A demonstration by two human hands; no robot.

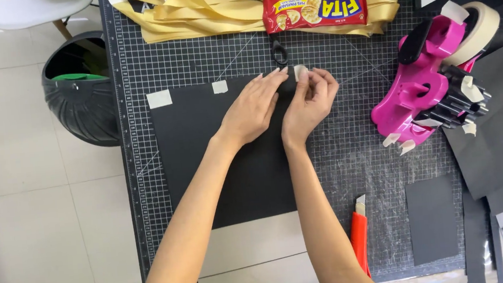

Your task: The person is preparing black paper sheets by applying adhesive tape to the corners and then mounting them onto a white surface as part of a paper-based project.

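A black paper sheet [204, 158] lies on a gridded cutting mat [350, 157]. Two pieces of cream masking tape [159, 99] stick along its top edge, one at the left corner, another [220, 87] further right. My left hand [254, 106] rests flat on the sheet, fingers reaching its top edge. My right hand [311, 98] pinches a small piece of tape [300, 71] at the sheet's top right corner.
A pink tape dispenser [422, 87] with a masking tape roll [477, 29] stands at the right. Gold ribbon [227, 7] and a red cracker packet [314, 10] lie at the top. An orange utility knife [360, 238], black paper pieces [433, 219] and a black bin [80, 90] surround the mat.
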